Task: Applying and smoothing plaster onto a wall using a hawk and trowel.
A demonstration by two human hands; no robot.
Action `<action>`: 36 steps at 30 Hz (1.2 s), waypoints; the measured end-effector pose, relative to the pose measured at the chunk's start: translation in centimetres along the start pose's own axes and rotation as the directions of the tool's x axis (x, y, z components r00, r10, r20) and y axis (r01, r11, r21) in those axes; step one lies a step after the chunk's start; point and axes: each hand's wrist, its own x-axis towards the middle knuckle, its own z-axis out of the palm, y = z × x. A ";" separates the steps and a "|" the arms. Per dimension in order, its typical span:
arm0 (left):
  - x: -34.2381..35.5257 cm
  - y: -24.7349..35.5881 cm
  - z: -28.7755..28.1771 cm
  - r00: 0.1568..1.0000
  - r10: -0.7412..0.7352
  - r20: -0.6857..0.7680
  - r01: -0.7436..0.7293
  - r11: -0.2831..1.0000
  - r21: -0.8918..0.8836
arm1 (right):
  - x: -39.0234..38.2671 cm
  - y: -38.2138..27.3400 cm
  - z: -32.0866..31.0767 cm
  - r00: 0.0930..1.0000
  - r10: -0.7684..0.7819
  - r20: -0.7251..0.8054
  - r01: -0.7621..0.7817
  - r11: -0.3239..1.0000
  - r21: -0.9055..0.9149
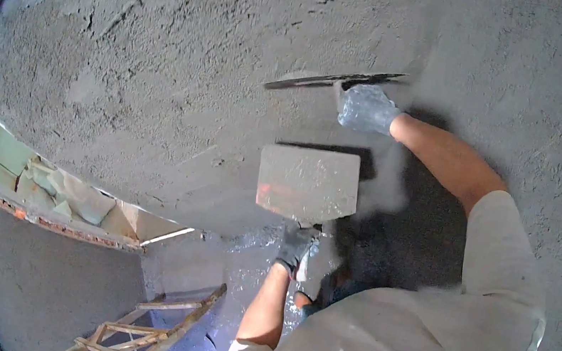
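My right hand, in a pale blue-grey glove, grips the handle of a long, thin steel trowel, whose blade lies along the rough grey plaster wall in the upper middle. Below it, my left hand, in a darker grey glove, is closed round the handle of a flat, squarish hawk board. The board's face is pale and smeared with a little wet mortar. The wall texture is coarse to the left of the trowel and smoother at the right.
A wooden ladder-like frame leans at the lower left beside a grey side wall. An opening with a brick edge at the left shows green and broken pale pieces. The floor at the lower middle looks wet and glossy.
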 end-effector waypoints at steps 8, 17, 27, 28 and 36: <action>3.9 6.1 -0.4 0.843 -0.475 0.252 0.398 0.866 0.302 | 3.3 1.4 -5.7 0.997 -0.068 -0.034 0.071 0.993 0.099; 5.1 10.5 0.0 0.876 -0.423 0.230 0.413 0.906 0.093 | 4.5 5.8 -10.1 0.913 -0.400 -0.073 0.294 0.772 -0.563; 4.2 5.9 2.3 0.897 -0.391 0.206 0.287 0.870 0.402 | -0.3 4.5 -10.2 0.970 0.028 -0.240 -0.070 0.984 -0.167; 4.7 7.4 2.4 0.889 -0.426 0.166 0.399 0.900 0.174 | -1.3 4.2 -9.5 0.972 0.112 -0.208 -0.134 0.986 -0.095; 4.4 9.4 1.8 0.932 -0.249 0.262 0.118 0.894 0.431 | -13.9 -11.5 6.8 0.995 0.004 0.102 -0.033 0.959 0.282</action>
